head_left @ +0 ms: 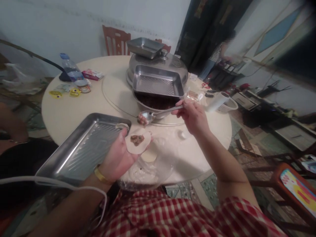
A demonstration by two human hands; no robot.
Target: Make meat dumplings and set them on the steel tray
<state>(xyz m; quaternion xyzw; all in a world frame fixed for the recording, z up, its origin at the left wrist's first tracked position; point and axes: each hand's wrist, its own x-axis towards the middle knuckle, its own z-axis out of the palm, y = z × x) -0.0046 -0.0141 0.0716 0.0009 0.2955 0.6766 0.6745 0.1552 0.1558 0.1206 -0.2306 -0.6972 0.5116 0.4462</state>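
Pale wall [74,19], red wooden chair [116,41] behind round cream table [74,108], patterned tile floor [209,187], dark doorway [212,26].

1. A round, pale, thin dough wrapper [138,142] is laid open across the fingers of the left hand [118,158], with a brown dab of minced filling [137,139] at its middle.
2. A long silver metal spoon [158,114] is pinched at its handle end by the right hand [194,117], with its heaped bowl just beyond the wrapper.

We look forward and down from head height, close over left hand [118,159] and right hand [194,117] at the table [64,112].
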